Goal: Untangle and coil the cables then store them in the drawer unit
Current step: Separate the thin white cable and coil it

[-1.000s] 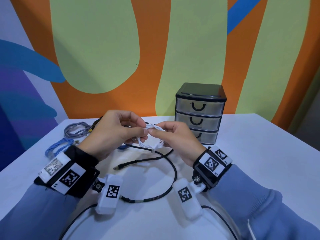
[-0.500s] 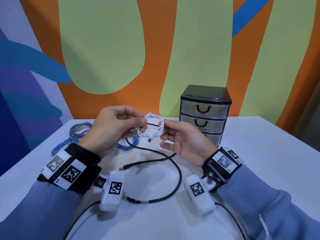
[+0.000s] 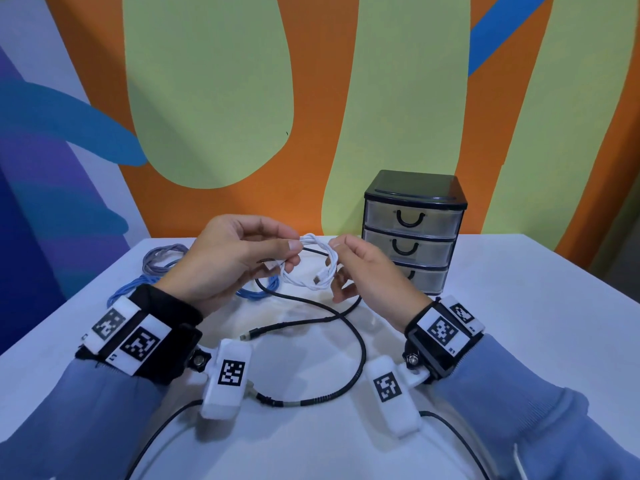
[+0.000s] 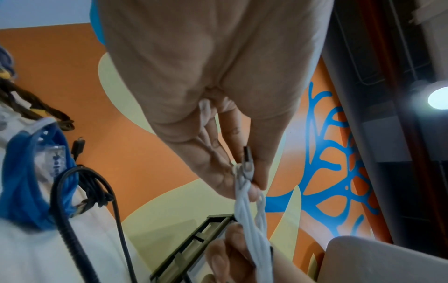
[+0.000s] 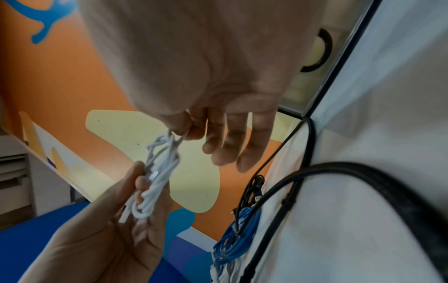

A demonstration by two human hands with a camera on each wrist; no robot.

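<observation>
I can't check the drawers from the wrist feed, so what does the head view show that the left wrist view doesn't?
Only the head view shows the drawer unit whole, all three drawers shut, the grey cable coiled on the table, and the right hand in full.

Only the left wrist view shows the USB plug pinched under the left hand.

Both show the white cable held between both hands, plus the blue cable and black cable lying loose.

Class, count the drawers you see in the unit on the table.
3, stacked in the drawer unit: top drawer, middle drawer, bottom drawer, partly hidden behind the right hand.
</observation>
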